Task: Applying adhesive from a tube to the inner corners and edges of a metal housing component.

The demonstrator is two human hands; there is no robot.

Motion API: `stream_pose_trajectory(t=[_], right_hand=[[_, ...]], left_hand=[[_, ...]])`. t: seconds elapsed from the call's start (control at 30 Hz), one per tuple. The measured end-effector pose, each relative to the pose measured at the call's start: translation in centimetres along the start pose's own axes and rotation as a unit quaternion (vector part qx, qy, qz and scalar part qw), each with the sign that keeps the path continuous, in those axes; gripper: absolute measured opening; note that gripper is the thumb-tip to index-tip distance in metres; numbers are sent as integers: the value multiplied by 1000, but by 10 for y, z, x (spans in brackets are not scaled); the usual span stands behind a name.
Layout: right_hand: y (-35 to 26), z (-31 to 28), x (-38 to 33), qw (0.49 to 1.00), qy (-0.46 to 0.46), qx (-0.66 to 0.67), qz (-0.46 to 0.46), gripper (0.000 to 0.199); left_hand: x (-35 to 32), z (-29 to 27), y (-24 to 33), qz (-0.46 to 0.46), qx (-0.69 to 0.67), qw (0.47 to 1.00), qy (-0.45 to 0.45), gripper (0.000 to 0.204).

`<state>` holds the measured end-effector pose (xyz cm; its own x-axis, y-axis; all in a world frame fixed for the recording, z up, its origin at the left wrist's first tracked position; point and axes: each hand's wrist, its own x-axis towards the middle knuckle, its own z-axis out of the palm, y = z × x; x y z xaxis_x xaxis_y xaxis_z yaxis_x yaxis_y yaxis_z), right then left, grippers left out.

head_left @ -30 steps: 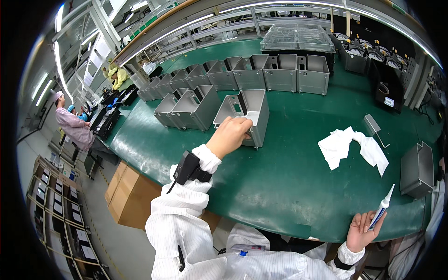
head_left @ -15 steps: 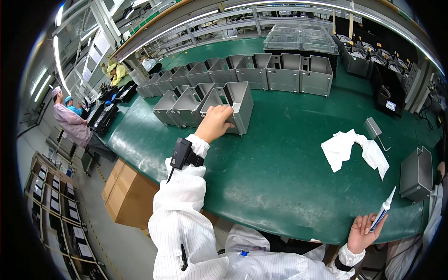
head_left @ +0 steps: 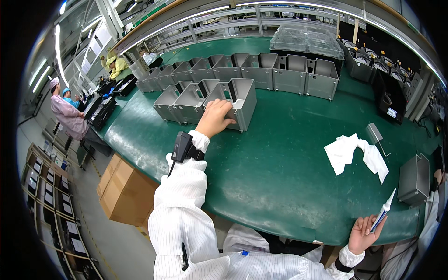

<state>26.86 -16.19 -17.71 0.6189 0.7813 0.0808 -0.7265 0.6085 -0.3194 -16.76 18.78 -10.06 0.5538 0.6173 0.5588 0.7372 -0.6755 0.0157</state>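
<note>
My left hand (head_left: 214,118) grips the near rim of a grey open-topped box (head_left: 248,106), its fingers bent over the wall and the fingertips partly hidden. That box stands upright at the right end of a short row, beside two more grey boxes (head_left: 187,111). Low at the right, my right hand (head_left: 363,236) has its fingers closed around a slim white and blue tube (head_left: 382,213) with a long pointed nozzle tilted upward. The tube is held above the table's front edge, well apart from the boxes.
Behind stands a longer row of grey boxes (head_left: 289,80). White cloths (head_left: 342,151) and a small grey block with a bent rod (head_left: 374,134) lie on the green table (head_left: 275,182). Another grey box (head_left: 413,181) is at the right edge; a carton (head_left: 127,189) is at the left.
The whole view has shifted slightly. My left hand stays on the box rim, and my right hand keeps the tube in nearly the same pose.
</note>
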Motion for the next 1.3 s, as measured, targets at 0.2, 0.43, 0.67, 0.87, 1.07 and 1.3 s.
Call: stream_pose_trajectory(t=[0.2,0.43,0.67,0.87,1.07,1.3], right_hand=[[0,1,0,1000,15,-14,0,34],[-3,-5,2,1000,-1,-21,8,36],[-1,-1,2,999,-1,-31,4,37],[0,5,1,999,18,-36,0,37],[-1,4,1,999,17,-35,3,37],[-2,2,1,999,-12,-36,7,37]], left_hand=[[-15,6,-8,-40,133,985,107,58],[-25,18,-16,-89,149,977,123,72],[-33,32,-10,-184,198,948,170,85],[-33,37,-16,-209,175,949,157,87],[-30,37,-20,-196,190,949,157,82],[-25,36,-22,-189,197,949,157,80]])
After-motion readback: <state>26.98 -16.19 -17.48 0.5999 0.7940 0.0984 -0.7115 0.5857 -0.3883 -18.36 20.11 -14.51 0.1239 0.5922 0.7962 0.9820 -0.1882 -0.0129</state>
